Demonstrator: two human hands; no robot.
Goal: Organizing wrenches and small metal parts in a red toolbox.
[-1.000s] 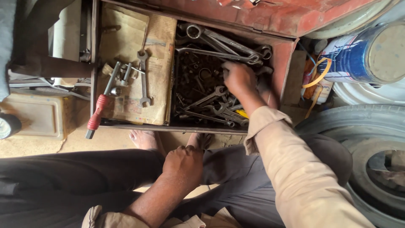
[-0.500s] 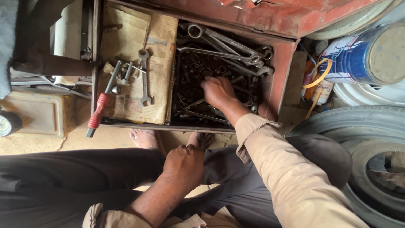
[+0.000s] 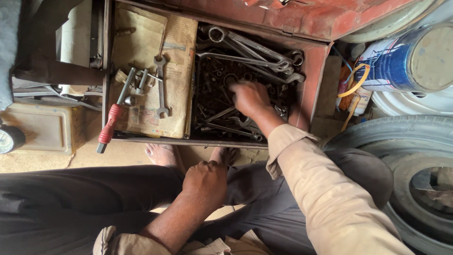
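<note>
**Caller:** Rusty red steel all round this one: the toolbox (image 3: 315, 71) sits open on the ground, and the right hand (image 3: 250, 98) is down inside it, fingers spread and curled into the heap of dark wrenches (image 3: 222, 123).

**Partner:** Is it gripping anything?

**Caller:** Cannot tell. The fingertips are blurred and buried among the metal, so whether one piece is pinched is hidden. The palm faces down and the tan sleeve (image 3: 325, 189) runs back from the wrist towards the camera.

**Partner:** And the other hand?

**Caller:** The left hand (image 3: 205, 179) is closed in a loose fist, resting on the dark trousers (image 3: 85, 193) at the knee, holding nothing that I can see. Just beyond its knuckles, bare toes (image 3: 163, 153) peek out at the box's near edge.

**Partner:** What lies round the working hand?

**Caller:** Beyond its fingers, long ring spanners (image 3: 250, 49) lie stacked against the far wall. Off to its left, on yellowed newspaper (image 3: 177, 85), lies an open-ended spanner (image 3: 161, 85), with a red-handled tool (image 3: 109, 125) further left hanging over the box's near edge. Off to its right and well apart stand a blue tin (image 3: 401, 61) and, nearer the camera, a big tyre (image 3: 401, 141).
</note>
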